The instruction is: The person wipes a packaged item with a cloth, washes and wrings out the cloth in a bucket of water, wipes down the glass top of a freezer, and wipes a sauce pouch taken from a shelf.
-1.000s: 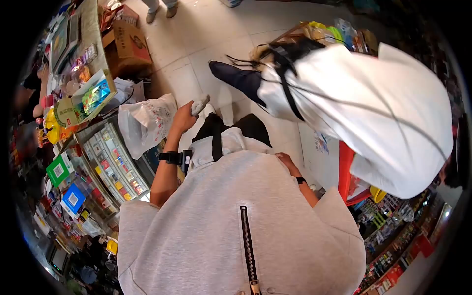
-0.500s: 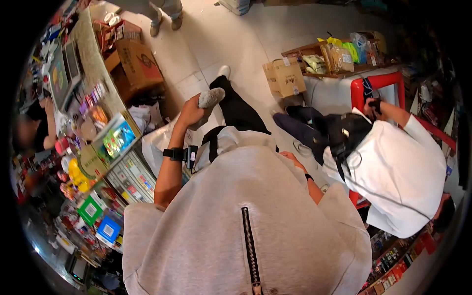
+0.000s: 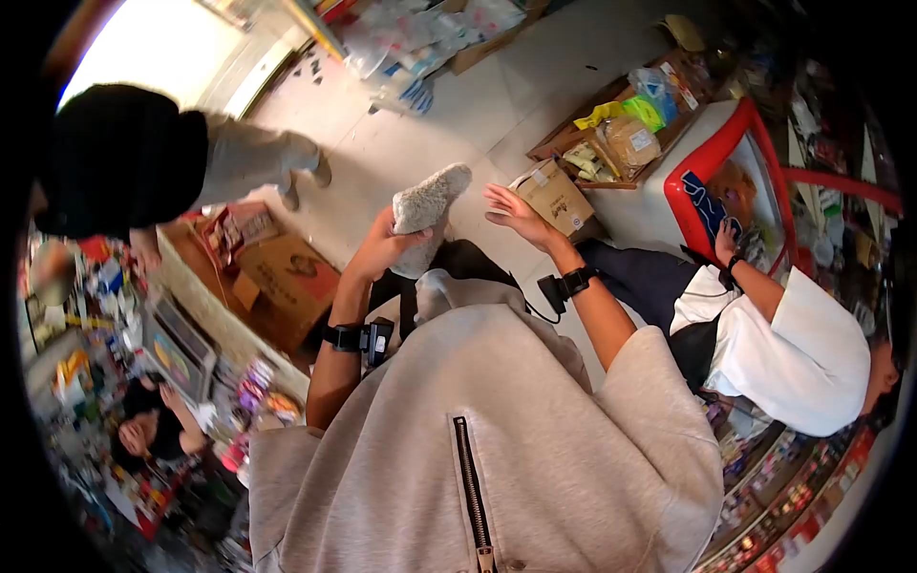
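Note:
A folded grey fuzzy cloth (image 3: 430, 202) is gripped in my left hand (image 3: 378, 246), its upper end pointing up and to the right. My fingers go round its lower left side and are partly hidden by it. A short gap to the right of the cloth, my right hand (image 3: 521, 218) is raised with its fingers stretched out and nothing in it. Black straps with small devices are on both my wrists.
A cardboard box (image 3: 552, 201) stands beside a red-rimmed white freezer (image 3: 680, 143) on the right, where a person in a white shirt (image 3: 793, 353) leans. At left are a cluttered counter (image 3: 287, 377), an open carton (image 3: 287, 277) and a person in black (image 3: 124, 158).
My right hand has come up from beside my body towards the cloth. The cloth, still in my left hand, has shifted right, and the view has turned. The person in white now reaches over the freezer.

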{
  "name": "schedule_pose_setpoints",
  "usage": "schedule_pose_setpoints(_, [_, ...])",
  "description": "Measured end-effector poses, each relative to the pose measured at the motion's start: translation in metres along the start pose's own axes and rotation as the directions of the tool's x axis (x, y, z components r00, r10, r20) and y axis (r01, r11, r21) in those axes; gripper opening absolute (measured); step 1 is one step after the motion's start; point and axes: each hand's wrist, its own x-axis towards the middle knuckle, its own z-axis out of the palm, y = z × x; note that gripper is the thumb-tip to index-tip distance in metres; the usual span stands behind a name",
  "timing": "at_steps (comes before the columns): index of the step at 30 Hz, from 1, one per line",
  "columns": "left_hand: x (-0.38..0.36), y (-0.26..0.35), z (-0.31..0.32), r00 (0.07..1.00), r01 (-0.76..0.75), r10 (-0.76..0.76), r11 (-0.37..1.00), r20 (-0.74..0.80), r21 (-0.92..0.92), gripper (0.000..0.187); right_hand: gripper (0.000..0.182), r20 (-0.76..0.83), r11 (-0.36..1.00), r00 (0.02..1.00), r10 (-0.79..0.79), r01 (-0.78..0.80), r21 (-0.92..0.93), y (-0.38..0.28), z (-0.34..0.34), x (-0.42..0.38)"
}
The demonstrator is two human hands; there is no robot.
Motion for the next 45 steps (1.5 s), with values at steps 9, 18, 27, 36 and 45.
schedule_pose_setpoints(9, [0.177, 0.105, -0.043, 0.980, 0.154, -0.082, 0.890, 0.183, -0.430, 0.047, 0.045, -0.104, 0.784, 0.990, -0.097, 0.140, 0.605, -0.135, -0.040, 0.094])
schedule_pose_setpoints(18, [0.331, 0.231, -0.087, 0.895, 0.212, -0.058, 0.928, 0.443, -0.307, 0.058, 0.050, -0.568, 0.811, 0.820, -0.066, 0.376, 0.449, -0.272, -0.115, 0.165])
schedule_pose_setpoints(27, [0.504, 0.204, -0.033, 0.869, 0.362, 0.026, 0.647, 0.495, -0.671, 0.064, 0.071, -0.642, 0.891, 0.764, 0.068, 0.242, 0.383, -0.276, -0.222, 0.233])
schedule_pose_setpoints(36, [0.593, 0.288, 0.044, 0.897, 0.394, -0.232, 0.806, 0.376, -0.441, 0.060, 0.045, -0.687, 0.924, 0.694, -0.217, 0.372, 0.084, -0.268, -0.424, 0.242])
schedule_pose_setpoints(45, [0.734, 0.359, 0.151, 0.923, 0.314, -0.174, 0.858, 0.345, -0.407, 0.060, 0.036, -0.580, 0.726, 0.800, -0.155, 0.490, 0.482, -0.276, -0.560, 0.256])
